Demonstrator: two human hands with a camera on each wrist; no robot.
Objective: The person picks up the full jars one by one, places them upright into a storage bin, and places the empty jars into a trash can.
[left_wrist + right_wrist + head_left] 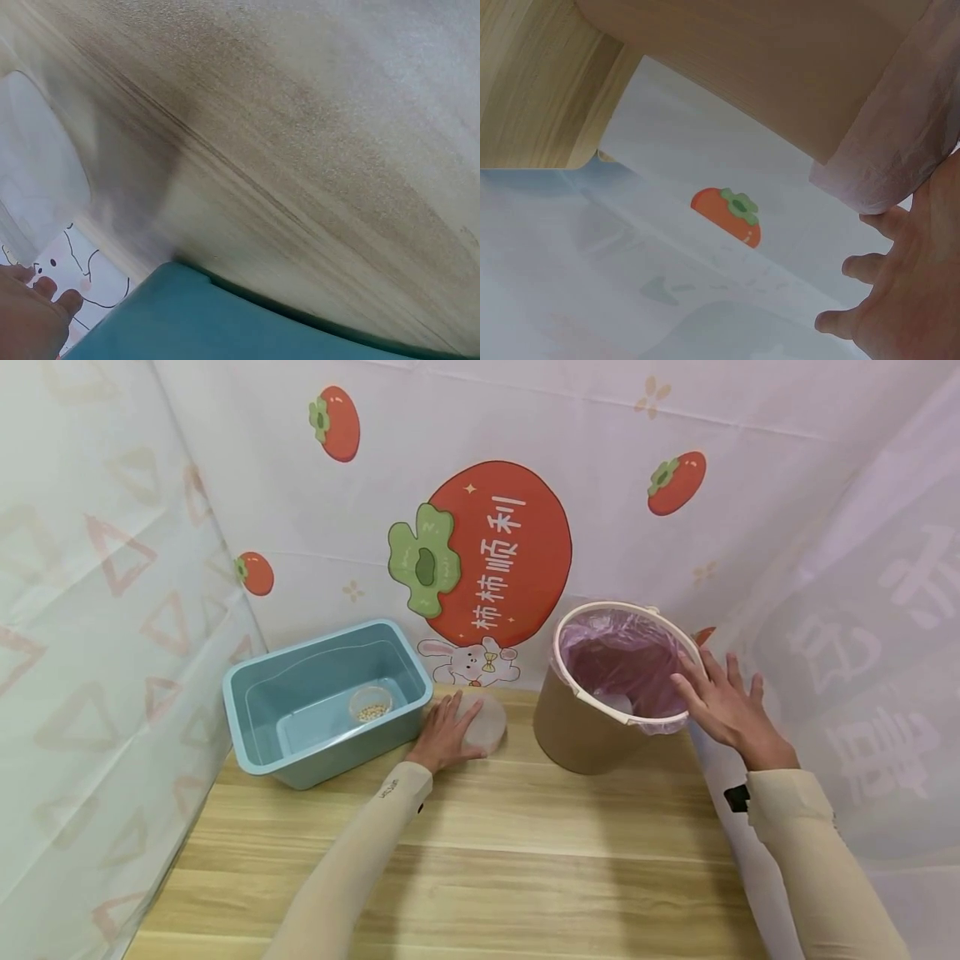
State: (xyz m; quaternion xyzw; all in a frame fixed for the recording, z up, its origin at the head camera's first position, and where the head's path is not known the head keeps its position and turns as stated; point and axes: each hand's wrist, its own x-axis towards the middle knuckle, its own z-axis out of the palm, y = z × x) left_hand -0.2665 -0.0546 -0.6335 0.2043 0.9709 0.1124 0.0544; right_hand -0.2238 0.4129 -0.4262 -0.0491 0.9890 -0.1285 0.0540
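A round, whitish translucent disc-like piece (489,727) lies on the table, and my left hand (442,735) reaches over its left side with fingers spread. In the left wrist view, the fingertips (69,301) show beyond the pale round piece (41,165). Beside that hand stands a blue rectangular tub (330,756), holding a small clear cup (371,703) of pale grains. On the right is a brown bin (585,735) with a purple-pink liner. My right hand (731,710) is at its cream rim with fingers extended, its thumb overlapping the rim.
Inside the bin, something whitish (615,702) shows low against the liner (622,664). The wooden table (510,852) runs up to a printed cloth backdrop (315,510). Cloth walls also stand on the left and right, close beyond the right hand.
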